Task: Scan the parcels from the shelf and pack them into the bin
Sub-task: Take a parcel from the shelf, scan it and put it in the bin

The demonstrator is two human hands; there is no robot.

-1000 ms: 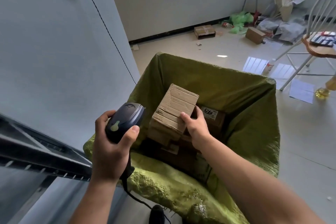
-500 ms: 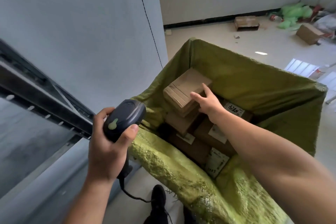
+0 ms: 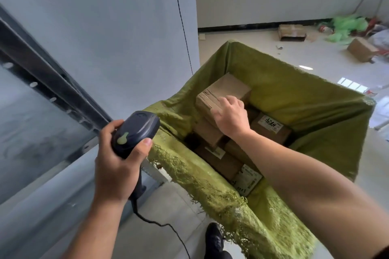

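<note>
Nearest, at the bottom edge, a dark shoe (image 3: 213, 237) stands on the floor (image 3: 172, 206) beside the bin's frayed near rim. A black cable (image 3: 160, 224) runs from above the shoe up to the scanner (image 3: 134, 132). The left hand (image 3: 117, 166) grips the scanner by its handle, with the thumb lying along the head next to a pale green button. The head points toward the bin (image 3: 189, 166).

The bin is lined with olive-green woven sacking folded over its edges. Several brown parcels lie inside it. One low at the near side shows a white label (image 3: 247, 178), and one further right carries a label with dark handwriting (image 3: 270, 125).

The right arm reaches over the near rim into the bin. The right hand (image 3: 230, 118) is on the top parcel (image 3: 227, 88), its fingers curled over the near end and its back to the camera. This parcel lies tilted on the stack, against the left wall of the bin.

To the left, a dark metal shelf (image 3: 48, 90) rail runs diagonally in front of a pale wall. Far across the floor lie two cardboard boxes (image 3: 291, 32) and a heap of green plastic bags (image 3: 345, 27).
</note>
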